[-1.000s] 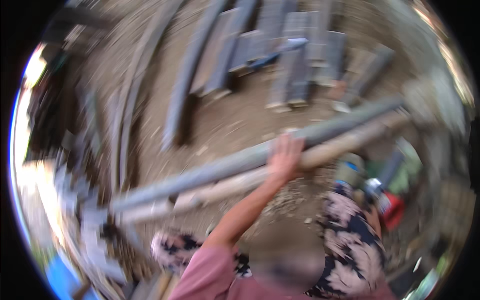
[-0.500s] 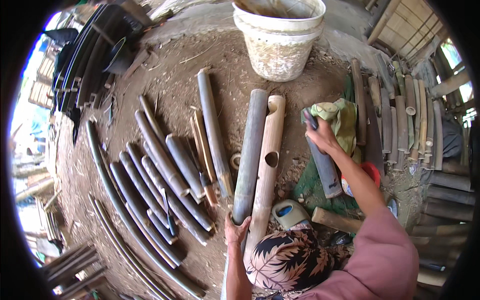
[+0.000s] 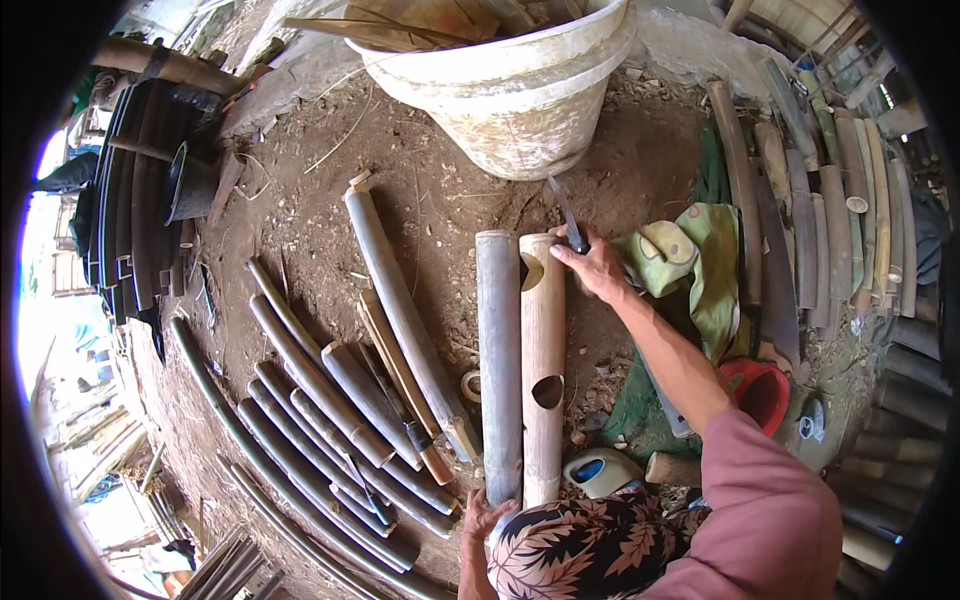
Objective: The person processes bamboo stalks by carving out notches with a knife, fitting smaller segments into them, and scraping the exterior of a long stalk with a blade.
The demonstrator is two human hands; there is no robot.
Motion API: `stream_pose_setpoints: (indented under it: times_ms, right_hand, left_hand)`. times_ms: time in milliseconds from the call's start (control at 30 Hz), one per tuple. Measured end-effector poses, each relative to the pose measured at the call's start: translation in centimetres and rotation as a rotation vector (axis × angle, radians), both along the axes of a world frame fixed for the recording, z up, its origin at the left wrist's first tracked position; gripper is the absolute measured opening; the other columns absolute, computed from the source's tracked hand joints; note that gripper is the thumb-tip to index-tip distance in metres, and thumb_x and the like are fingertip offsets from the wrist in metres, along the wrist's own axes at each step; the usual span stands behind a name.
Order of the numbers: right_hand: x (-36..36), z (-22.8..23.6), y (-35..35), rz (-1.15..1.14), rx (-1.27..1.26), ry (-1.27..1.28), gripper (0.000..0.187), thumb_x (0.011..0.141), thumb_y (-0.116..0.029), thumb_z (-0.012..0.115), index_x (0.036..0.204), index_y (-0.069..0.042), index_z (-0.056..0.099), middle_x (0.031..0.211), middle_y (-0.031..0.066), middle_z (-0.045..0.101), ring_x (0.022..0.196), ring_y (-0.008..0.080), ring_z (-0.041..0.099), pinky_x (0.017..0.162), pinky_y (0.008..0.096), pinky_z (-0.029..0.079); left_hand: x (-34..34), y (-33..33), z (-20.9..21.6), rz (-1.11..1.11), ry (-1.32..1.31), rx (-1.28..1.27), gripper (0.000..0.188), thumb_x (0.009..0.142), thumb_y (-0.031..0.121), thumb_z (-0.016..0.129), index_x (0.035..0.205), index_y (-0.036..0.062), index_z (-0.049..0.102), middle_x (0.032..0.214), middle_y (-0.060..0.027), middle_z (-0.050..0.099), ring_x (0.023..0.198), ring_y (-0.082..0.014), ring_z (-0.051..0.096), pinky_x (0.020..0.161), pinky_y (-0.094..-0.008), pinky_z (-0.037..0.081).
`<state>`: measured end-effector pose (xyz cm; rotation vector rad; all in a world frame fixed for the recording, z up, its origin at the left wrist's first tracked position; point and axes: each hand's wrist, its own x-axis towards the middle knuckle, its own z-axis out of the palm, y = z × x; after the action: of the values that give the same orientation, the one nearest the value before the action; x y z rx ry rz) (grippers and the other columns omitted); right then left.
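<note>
My right hand [image 3: 597, 268] is closed round the dark handle of a knife [image 3: 566, 210], its blade pointing away from me. The hand is beside the far end of a pale bamboo pole [image 3: 543, 330], which has holes cut in its side. Close along that pole's left side lies a grey bamboo pole [image 3: 497, 340]. My left hand [image 3: 486, 517] is at the near end of the grey pole, fingers apart, seeming to rest against it without wrapping round it. My patterned trouser leg covers the poles' near ends.
A stained white bucket [image 3: 500, 110] stands ahead. Several bamboo lengths [image 3: 310, 340] lie on the dirt at left, with a second knife [image 3: 370, 490] among them. At right are a green cloth [image 3: 712, 260], a red bowl [image 3: 765, 400] and stacked bamboo [image 3: 835, 220]. My sandal [image 3: 605, 472] is near the poles.
My right hand has carried the knife left from the green cloth to the pale pole's far end. My left hand has slid nearer to me, its grip looser. The view has shifted forward.
</note>
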<state>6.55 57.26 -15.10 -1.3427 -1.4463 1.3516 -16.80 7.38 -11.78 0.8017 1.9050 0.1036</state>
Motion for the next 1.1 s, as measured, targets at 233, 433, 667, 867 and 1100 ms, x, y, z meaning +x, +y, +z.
stream_pose_setpoints:
  times_ms: [233,433,667,867,1100]
  right_hand:
    - [-0.4,-0.6,-0.7,-0.045,0.025,0.202,0.035,0.089,-0.03,0.074,0.108,-0.006,0.058,0.117,0.01,0.07,0.104,0.0195,0.062,0.093,0.0358,0.048]
    - [0.1,-1.4,-0.5,-0.06,-0.022,0.268,0.035,0.089,-0.029,0.075,0.107,-0.005,0.057,0.116,0.0099,0.07,0.102,0.0194,0.062,0.093,0.0354,0.048]
    - [0.3,-0.9,-0.6,-0.021,-0.106,0.268,0.033,0.088,-0.024,0.075,0.107,-0.005,0.057,0.117,0.0105,0.069,0.105,0.0192,0.061,0.095,0.0355,0.047]
    - [0.2,-1.2,-1.1,-0.067,-0.187,0.41,0.032,0.088,-0.02,0.075,0.109,-0.005,0.056,0.119,0.0117,0.067,0.109,0.0199,0.06,0.098,0.0357,0.046]
    - [0.2,-1.4,-0.6,-0.055,-0.159,0.398,0.032,0.089,-0.021,0.075,0.109,-0.005,0.055,0.119,0.0101,0.068,0.107,0.0184,0.06,0.097,0.0347,0.046]
  left_hand:
    - [-3.0,-4.4,-3.6,0.322,-0.354,-0.085,0.101,0.064,0.049,0.09,0.14,-0.0024,0.048,0.133,-0.0235,0.056,0.126,-0.0337,0.053,0.106,-0.0429,0.043]
    - [4.7,9.7,5.8,0.235,0.097,0.125,0.084,0.066,0.037,0.092,0.129,-0.0034,0.052,0.119,-0.0232,0.064,0.111,-0.0326,0.062,0.092,-0.0432,0.05]
    - [3.2,12.5,7.6,0.449,-0.314,-0.132,0.084,0.069,0.03,0.089,0.134,-0.0047,0.048,0.116,-0.0228,0.066,0.103,-0.0295,0.065,0.09,-0.0416,0.051]
    - [2.3,13.0,8.1,0.543,-0.487,-0.268,0.088,0.07,0.031,0.088,0.137,-0.0054,0.045,0.12,-0.0242,0.063,0.107,-0.0303,0.063,0.094,-0.0429,0.049]
    - [4.3,13.3,7.9,0.397,-0.255,-0.159,0.089,0.07,0.032,0.088,0.138,-0.0055,0.044,0.122,-0.0245,0.062,0.109,-0.0309,0.062,0.095,-0.0434,0.048]
